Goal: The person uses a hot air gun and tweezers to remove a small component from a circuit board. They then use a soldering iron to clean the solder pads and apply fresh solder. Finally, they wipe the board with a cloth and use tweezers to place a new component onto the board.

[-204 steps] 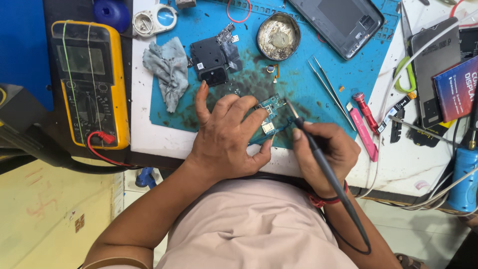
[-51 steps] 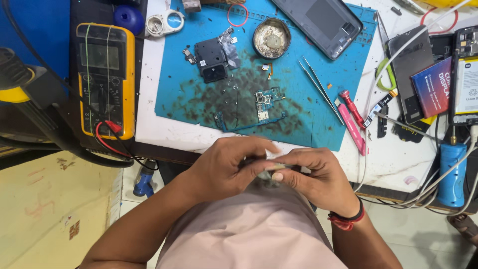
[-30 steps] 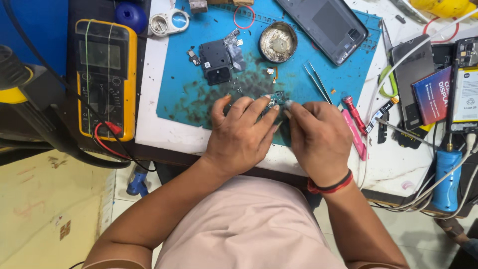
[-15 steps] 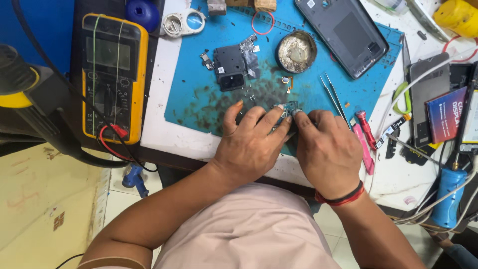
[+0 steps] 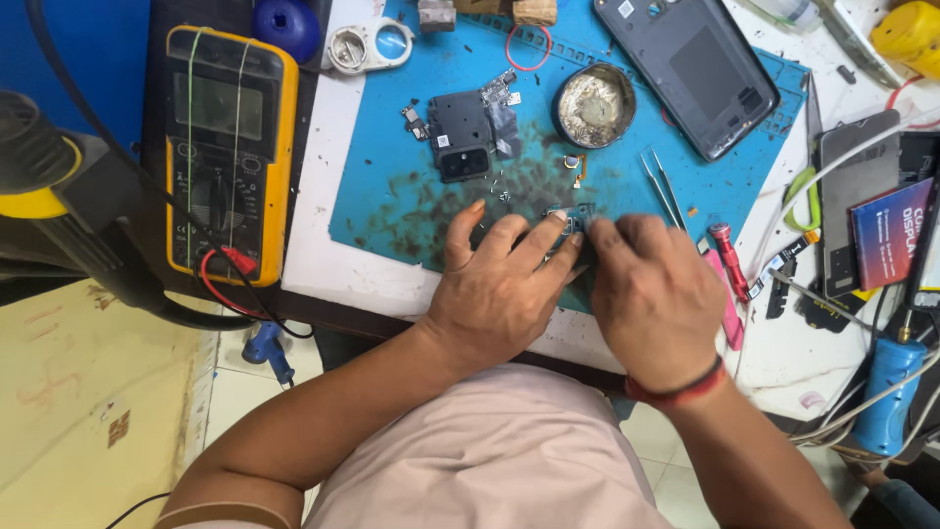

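Both my hands have come forward from my lap onto the blue mat [image 5: 392, 196] since the frame a couple of seconds back, and they now meet over the small circuit board [image 5: 576, 217] near the mat's front edge. My left hand [image 5: 499, 289] lies palm down with fingers spread, its fingertips pressing beside the board's left side. My right hand [image 5: 654, 294] is curled, fingertips pinched at the board's right end; whether it grips a tool I cannot tell, as the knuckles hide it. Just right of that hand lie the tweezers [image 5: 664, 186], and beyond them a red pen-shaped tool [image 5: 729, 260] at the mat's right edge. Toward the back of the mat sit a black phone part [image 5: 460, 132], a round tin of flux [image 5: 594, 103] and a grey phone back shell [image 5: 690, 69] at the back right corner. Off the mat's left edge, on the worktop, rests the yellow multimeter [image 5: 227, 157] with its red lead plugged in.
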